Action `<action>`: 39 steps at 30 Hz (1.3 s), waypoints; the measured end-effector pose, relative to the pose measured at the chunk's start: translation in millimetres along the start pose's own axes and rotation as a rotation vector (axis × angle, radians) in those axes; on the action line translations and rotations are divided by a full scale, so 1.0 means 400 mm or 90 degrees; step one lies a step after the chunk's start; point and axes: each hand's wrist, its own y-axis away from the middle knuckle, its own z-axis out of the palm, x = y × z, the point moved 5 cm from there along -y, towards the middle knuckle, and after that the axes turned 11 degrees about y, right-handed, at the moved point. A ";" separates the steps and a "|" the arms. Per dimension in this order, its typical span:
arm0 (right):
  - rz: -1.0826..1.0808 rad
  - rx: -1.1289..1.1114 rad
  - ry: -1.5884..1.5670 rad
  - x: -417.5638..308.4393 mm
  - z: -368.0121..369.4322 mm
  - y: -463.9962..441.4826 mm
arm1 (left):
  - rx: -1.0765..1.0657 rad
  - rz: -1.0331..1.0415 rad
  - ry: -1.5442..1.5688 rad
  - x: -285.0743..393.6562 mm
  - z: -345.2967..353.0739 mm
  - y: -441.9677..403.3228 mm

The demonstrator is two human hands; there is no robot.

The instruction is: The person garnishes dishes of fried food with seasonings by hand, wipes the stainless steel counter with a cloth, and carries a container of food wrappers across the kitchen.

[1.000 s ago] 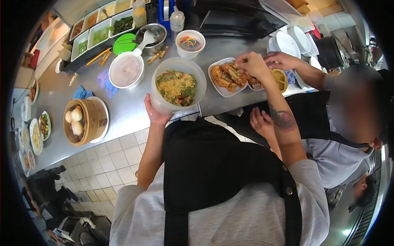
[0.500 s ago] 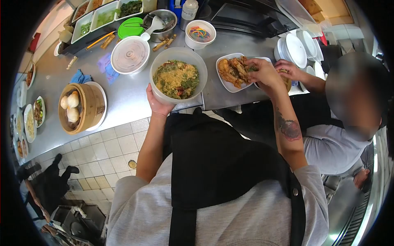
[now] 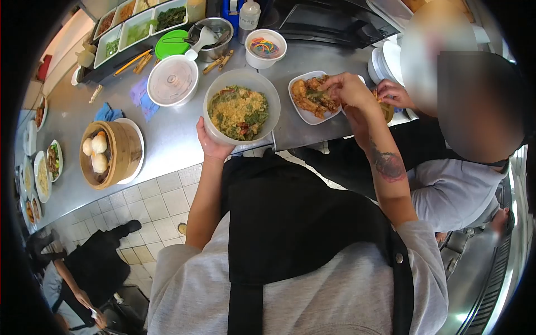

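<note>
My left hand (image 3: 214, 142) is closed around the lower left side of a round clear plastic tub (image 3: 272, 92). Inside the tub lies a crumbly golden topping mixed with green leaves and red bits (image 3: 240, 111). Over a white plate (image 3: 308, 119) of golden-brown fried pieces (image 3: 303, 96), my right hand (image 3: 354, 92) is held with its fingers pinched together, pointing down and left. Whatever is between those fingertips is too small to make out. Some greenish bits show on the fried pieces below them.
At right, a co-worker's hand (image 3: 395, 94) reaches beside my right wrist. A bamboo steamer (image 3: 125, 148) with dumplings stands at left. Behind the tub are a lidded white container (image 3: 172, 80), a tub of rubber bands (image 3: 266, 49) and a metal bowl (image 3: 215, 54). White bowls (image 3: 385, 61) are stacked at right.
My right hand has shifted slightly left and up over the plate, uncovering more greenish bits on the fried pieces. A person at lower left has moved closer.
</note>
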 end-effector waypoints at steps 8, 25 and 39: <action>0.084 0.245 0.261 -0.036 -0.026 0.069 | 0.021 0.036 -0.060 0.004 0.006 -0.001; -0.330 0.172 0.089 -0.573 0.252 0.028 | 0.052 0.056 -0.045 0.020 -0.042 -0.006; -0.338 0.119 0.092 -0.576 0.239 0.007 | 0.075 0.079 -0.142 0.010 -0.022 -0.010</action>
